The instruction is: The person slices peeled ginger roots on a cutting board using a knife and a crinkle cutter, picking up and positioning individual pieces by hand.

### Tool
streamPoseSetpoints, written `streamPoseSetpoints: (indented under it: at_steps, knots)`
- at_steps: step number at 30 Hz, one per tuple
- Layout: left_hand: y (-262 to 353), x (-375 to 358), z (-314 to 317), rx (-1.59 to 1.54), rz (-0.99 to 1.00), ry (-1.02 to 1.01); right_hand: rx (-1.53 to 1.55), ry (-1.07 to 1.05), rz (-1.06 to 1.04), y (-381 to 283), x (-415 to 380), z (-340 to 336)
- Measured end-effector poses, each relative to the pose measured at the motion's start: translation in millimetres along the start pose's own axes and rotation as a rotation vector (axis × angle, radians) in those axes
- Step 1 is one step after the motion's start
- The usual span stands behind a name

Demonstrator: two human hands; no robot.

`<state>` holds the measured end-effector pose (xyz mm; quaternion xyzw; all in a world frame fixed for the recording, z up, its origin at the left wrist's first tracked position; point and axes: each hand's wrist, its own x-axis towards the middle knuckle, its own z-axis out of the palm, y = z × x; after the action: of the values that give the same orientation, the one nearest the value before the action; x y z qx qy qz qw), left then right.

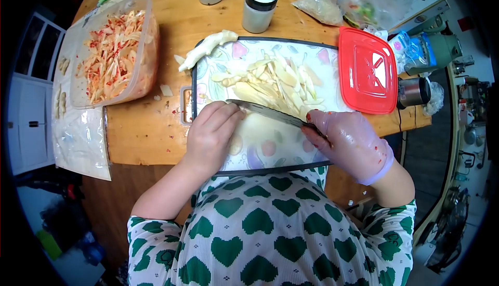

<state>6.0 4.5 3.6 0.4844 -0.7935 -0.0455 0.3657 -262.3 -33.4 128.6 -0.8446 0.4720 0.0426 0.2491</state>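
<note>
My right hand (347, 139), in a thin purple glove with red specks, grips a kitchen knife (270, 112) by its handle. The dark blade slants to the left over the cutting board (293, 157), its tip close to my left fingers. My bare left hand (212, 132) rests at the board's left side with fingers curled together; whatever is under them is hidden. Just beyond the blade lies a heap of pale yellow ginger slices (275, 82). A whole peeled ginger root (208, 48) lies across the board's far left corner.
At the left stands a clear plastic tub (149, 57) of slices mixed with red bits. A red lid (367, 70) overlaps the board's right end. Beyond the board are two jars of white grains, the nearer jar (258, 17) uncovered, and plastic bags (371, 0).
</note>
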Motion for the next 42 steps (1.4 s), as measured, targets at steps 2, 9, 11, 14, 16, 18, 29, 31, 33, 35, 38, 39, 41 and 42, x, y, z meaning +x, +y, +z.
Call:
streamPoseSetpoints:
  at_steps: [2, 9, 11, 14, 16, 18, 29, 31, 33, 35, 38, 39, 41, 42]
  knots:
    - [1.2, 0.8, -0.9, -0.018, -0.008, 0.000, -0.002, 0.008, -0.022, 0.0, 2.0, -4.3]
    - [0.2, 1.5, -2.7, -0.055, -0.029, 0.001, -0.045, 0.034, -0.036, -11.6, 5.9, -9.9]
    - [0.4, 1.2, -2.1, -0.048, -0.032, -0.001, -0.020, 0.049, -0.046, -11.2, 8.1, -6.0]
    - [-0.2, 0.9, -0.5, -0.034, -0.025, 0.002, -0.038, 0.020, -0.046, -13.6, 19.8, 3.2]
    - [-1.0, -0.8, -0.1, -0.033, -0.017, -0.010, 0.007, 0.015, -0.041, -19.4, 36.4, 11.5]
    - [-2.8, -1.8, -0.2, -0.041, -0.005, -0.032, 0.046, 0.041, -0.059, -23.1, 51.2, 24.0]
    - [-3.5, -0.6, -2.3, -0.101, -0.048, 0.023, 0.055, -0.058, 0.109, 6.1, 13.3, 12.4]
    - [-2.0, -0.1, -2.9, -0.063, -0.043, 0.022, 0.103, -0.058, 0.124, 17.9, 2.3, 5.1]
    - [1.5, 0.7, -5.9, 0.017, -0.030, 0.015, 0.105, -0.033, 0.148, 16.6, -2.7, -1.4]
    - [1.2, -1.5, -4.0, -0.020, -0.039, 0.014, 0.154, -0.025, 0.154, 6.6, -3.3, -9.5]
    - [1.6, -1.6, -3.3, -0.022, -0.028, 0.009, 0.088, 0.032, 0.070, 0.6, -1.6, -2.4]
    - [1.6, -1.7, -3.3, -0.013, -0.023, 0.008, 0.041, 0.056, 0.024, 0.0, -0.6, 1.4]
    - [0.5, -2.3, -2.4, -0.013, -0.018, 0.007, 0.030, 0.031, 0.010, -0.8, 2.2, 4.5]
    - [-0.4, -2.7, -2.3, -0.011, -0.019, 0.008, 0.023, 0.017, 0.000, -1.3, 4.2, 5.1]
